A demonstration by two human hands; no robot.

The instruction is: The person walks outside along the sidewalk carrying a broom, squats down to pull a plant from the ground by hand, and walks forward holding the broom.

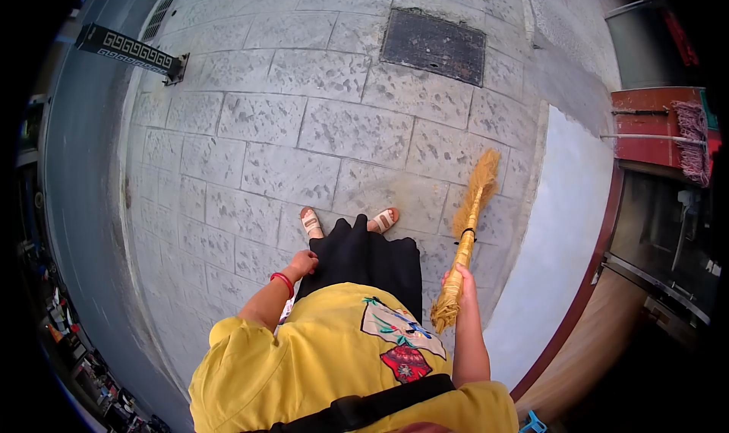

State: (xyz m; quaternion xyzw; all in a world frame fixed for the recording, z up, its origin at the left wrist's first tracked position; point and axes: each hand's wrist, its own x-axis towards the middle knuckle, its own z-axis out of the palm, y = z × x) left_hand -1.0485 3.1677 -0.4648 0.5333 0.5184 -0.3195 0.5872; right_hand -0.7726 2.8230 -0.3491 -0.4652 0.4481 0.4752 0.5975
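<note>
A straw-coloured broom (465, 244) is on the person's right side, above grey paving (281, 121). The right hand (467, 283) grasps its thick handle near the butt, fingers wrapped around it. The broom's long axis runs mostly front to back: the bristles (484, 176) point forward and slightly right, the frayed butt back toward the body. Whether the bristles touch the ground, I cannot tell. The left hand (304, 262), with a red bracelet (283, 282) at its wrist, is beside a black skirt (361, 258); its fingers look bent, but how far closed, or on what, I cannot tell. Ahead are sandalled feet (385, 219), then a dark ground cover (433, 45). A patterned post (129, 52) stands far left.
</note>
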